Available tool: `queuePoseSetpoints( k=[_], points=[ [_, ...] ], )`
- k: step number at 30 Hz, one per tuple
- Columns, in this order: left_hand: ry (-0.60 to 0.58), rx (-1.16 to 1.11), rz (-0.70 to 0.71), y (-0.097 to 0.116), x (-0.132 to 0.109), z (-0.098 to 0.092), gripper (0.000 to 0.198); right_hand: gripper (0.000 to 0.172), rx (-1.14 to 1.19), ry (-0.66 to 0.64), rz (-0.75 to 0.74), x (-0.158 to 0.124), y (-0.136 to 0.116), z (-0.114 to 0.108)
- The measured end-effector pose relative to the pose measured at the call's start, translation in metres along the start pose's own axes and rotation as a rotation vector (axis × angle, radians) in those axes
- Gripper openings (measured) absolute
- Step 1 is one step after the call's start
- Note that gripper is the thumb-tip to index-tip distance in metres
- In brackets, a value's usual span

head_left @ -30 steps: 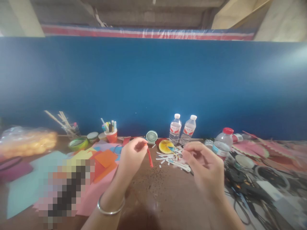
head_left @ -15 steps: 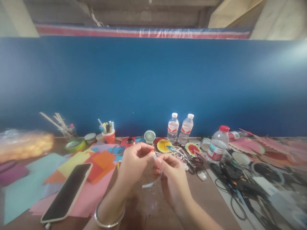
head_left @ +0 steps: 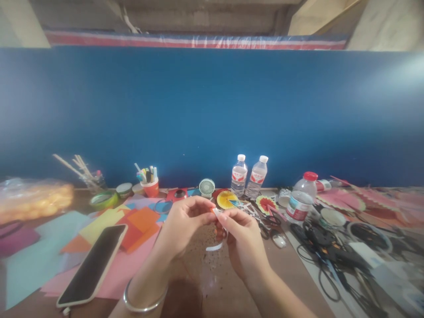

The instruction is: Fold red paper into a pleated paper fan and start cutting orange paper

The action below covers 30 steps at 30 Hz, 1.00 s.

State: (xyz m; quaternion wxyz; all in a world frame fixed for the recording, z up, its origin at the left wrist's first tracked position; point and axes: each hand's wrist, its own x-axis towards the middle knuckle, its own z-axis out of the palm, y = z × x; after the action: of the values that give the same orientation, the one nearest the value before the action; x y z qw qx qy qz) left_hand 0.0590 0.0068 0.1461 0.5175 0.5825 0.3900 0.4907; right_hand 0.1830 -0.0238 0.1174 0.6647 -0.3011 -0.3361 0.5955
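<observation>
My left hand (head_left: 188,225) and my right hand (head_left: 244,240) meet fingertip to fingertip above the brown table. A narrow white strip (head_left: 217,212) is pinched in my right fingers, beside the left fingertips. Below the hands shows a curled white end (head_left: 213,247), apparently the same strip's tail; the stretch between is hidden by my right hand. At my left fingertips sits a tiny orange-red piece (head_left: 212,209), mostly covered, so its kind cannot be made out. A silver bangle circles my left wrist.
Left lie coloured paper sheets (head_left: 23,274) and a phone (head_left: 94,265). Behind stand a cup of pens (head_left: 151,189), a small fan (head_left: 207,187) and two water bottles (head_left: 239,176). On the right are a red-capped bottle (head_left: 302,198) and tangled black cables (head_left: 331,247).
My hands have drawn closer together at the fingertips. The white curled end has shifted right and slightly up. The orange-red piece stays at my left fingertips.
</observation>
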Motion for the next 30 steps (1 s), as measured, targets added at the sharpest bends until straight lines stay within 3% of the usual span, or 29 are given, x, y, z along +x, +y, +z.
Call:
queuePoseSetpoints(
  k=[30],
  points=[
    [-0.076,-0.147,-0.03,-0.0004,0.0014,-0.0017,0.013,0.02,-0.075,0.005,0.017,-0.0007,0.0,-0.0013]
  ],
)
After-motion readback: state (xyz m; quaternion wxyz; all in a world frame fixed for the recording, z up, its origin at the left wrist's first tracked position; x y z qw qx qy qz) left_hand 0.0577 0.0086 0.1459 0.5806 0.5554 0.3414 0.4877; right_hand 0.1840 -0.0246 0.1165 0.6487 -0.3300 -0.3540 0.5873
